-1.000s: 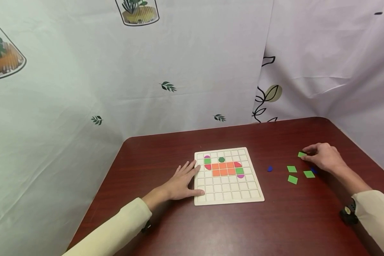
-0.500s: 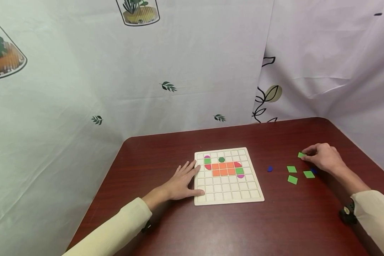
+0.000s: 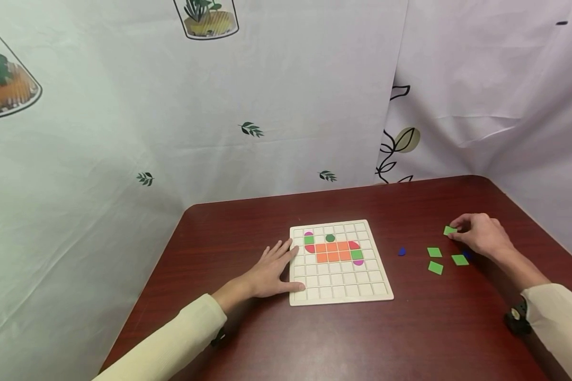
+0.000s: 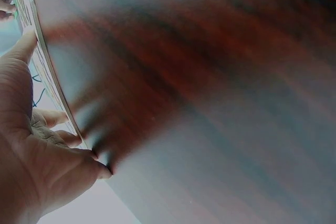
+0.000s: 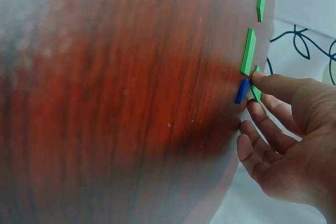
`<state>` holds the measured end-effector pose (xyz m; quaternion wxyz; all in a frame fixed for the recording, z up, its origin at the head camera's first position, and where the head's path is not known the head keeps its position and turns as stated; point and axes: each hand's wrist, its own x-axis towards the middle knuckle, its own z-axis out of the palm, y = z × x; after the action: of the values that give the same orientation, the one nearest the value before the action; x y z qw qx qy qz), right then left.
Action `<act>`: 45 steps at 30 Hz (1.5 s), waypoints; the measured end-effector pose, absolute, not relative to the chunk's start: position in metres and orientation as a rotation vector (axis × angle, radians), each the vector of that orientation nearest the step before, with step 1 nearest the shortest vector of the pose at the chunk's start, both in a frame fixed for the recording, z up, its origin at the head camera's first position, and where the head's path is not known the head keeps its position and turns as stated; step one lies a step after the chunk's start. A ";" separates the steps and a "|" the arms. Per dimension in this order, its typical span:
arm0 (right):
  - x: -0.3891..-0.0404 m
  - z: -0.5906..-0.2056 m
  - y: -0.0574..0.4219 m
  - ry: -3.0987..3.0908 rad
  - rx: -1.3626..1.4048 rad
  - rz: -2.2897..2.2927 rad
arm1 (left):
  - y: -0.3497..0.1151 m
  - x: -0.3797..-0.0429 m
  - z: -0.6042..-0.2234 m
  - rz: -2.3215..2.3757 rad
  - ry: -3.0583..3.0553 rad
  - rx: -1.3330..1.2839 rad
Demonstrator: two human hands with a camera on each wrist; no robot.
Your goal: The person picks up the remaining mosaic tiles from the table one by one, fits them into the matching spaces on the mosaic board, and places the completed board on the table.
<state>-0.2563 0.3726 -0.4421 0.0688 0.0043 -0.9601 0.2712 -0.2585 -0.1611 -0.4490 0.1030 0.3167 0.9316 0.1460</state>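
Note:
In the head view a pale square grid board (image 3: pixel 336 278) lies mid-table, bearing orange and green square tiles plus red, magenta and dark green rounded pieces. My left hand (image 3: pixel 269 271) rests spread over its left edge, thumb and index fingertip on the board; in the left wrist view the straight thumb (image 4: pixel 23 46) lies on the rim. Over at the right, my right hand (image 3: pixel 486 234) pinches a light green square tile (image 3: pixel 449 230) between thumb and index finger, low at the tabletop. The right wrist view shows the same tile (image 5: pixel 255 92) partly behind the thumb.
Three more green tiles (image 3: pixel 434 252) lie loose between the board and my right hand. One blue piece (image 3: pixel 402 252) sits right of the board, another blue piece (image 3: pixel 466 254) under the right hand. The dark red table (image 3: pixel 248 227) meets a pale patterned curtain (image 3: pixel 286 106) behind.

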 end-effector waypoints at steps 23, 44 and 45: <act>-0.252 -0.442 0.366 -2.823 0.008 0.819 | -0.162 -0.258 -0.450 0.430 2.747 0.928; -0.249 -0.439 0.362 -2.741 -0.004 0.795 | -0.162 -0.257 -0.448 0.438 2.737 0.929; -0.249 -0.439 0.362 -2.739 -0.002 0.792 | -0.162 -0.257 -0.447 0.440 2.736 0.929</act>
<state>-0.2495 0.3618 -0.4388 0.1449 -0.0008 -0.9505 0.2749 -0.2566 -0.1618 -0.4475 0.1092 0.3161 0.9305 0.1495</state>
